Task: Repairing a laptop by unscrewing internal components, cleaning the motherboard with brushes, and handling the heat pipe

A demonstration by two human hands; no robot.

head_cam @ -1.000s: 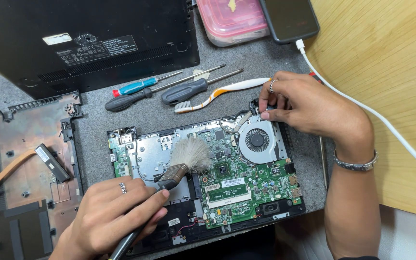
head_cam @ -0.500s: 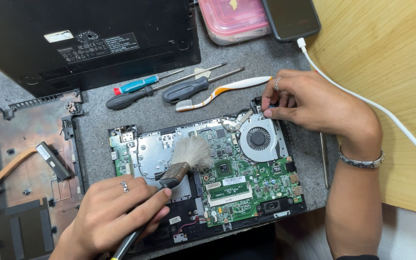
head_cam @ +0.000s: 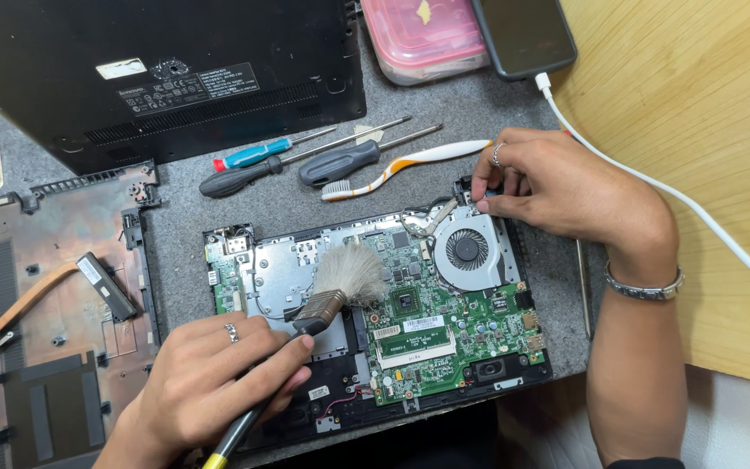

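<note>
An opened laptop base with a green motherboard (head_cam: 444, 339) and a round cooling fan (head_cam: 466, 250) lies on a grey mat. My left hand (head_cam: 210, 386) grips a paintbrush (head_cam: 319, 304) by its yellow-ended handle; its pale bristles rest on the board left of the black chip. My right hand (head_cam: 557, 187) presses its fingertips on the board's top right corner, just above the fan. A ring shows on each hand and a metal bracelet on the right wrist.
Three screwdrivers (head_cam: 305, 161) and a white-orange toothbrush (head_cam: 405, 165) lie above the board. A black laptop cover (head_cam: 158, 69) sits top left, an inner frame (head_cam: 45, 304) at left. A pink box (head_cam: 427, 39), a phone (head_cam: 523, 35) with white cable (head_cam: 653, 187), and a wooden desk (head_cam: 705, 130) are on the right.
The brush bristles have shifted slightly over the board's left middle. My right hand stays pressed at the corner by the fan.
</note>
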